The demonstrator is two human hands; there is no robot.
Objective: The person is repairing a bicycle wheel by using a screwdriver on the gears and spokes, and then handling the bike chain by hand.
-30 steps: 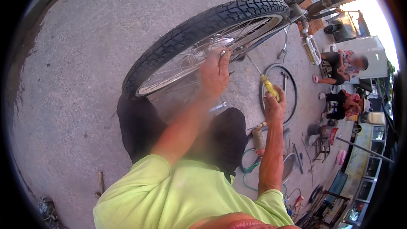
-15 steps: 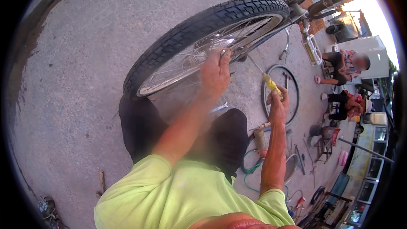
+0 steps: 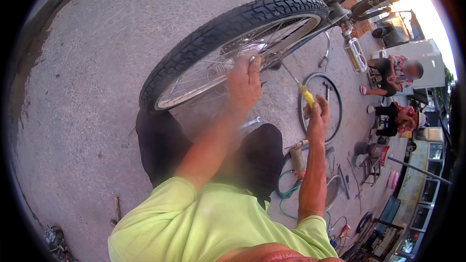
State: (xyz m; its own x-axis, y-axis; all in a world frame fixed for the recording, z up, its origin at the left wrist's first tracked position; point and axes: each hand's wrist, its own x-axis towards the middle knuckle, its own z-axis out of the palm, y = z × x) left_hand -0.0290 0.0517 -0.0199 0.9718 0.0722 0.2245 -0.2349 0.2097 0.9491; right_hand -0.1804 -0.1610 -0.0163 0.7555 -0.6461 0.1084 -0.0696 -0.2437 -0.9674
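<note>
Pinches a screwdriver [image 3: 304,92] in the right hand [image 3: 318,121], bunches fingers of the left hand [image 3: 244,82] at the wheel [image 3: 208,36], cannot tell around what, and risks jabbing knuckles by pushing aslant.

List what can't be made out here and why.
All in the head view:
- Left hand: its palm side and whatever it may grip by the treaded tyre, hidden by the hand itself.
- Yellow-handled tool: tip too small to tell whether it makes contact; handle's butt hidden by the right hand.
- Wrench: lower-left end lost behind the left forearm.
- Dark object, lower left: cut off by the fisheye rim.
</note>
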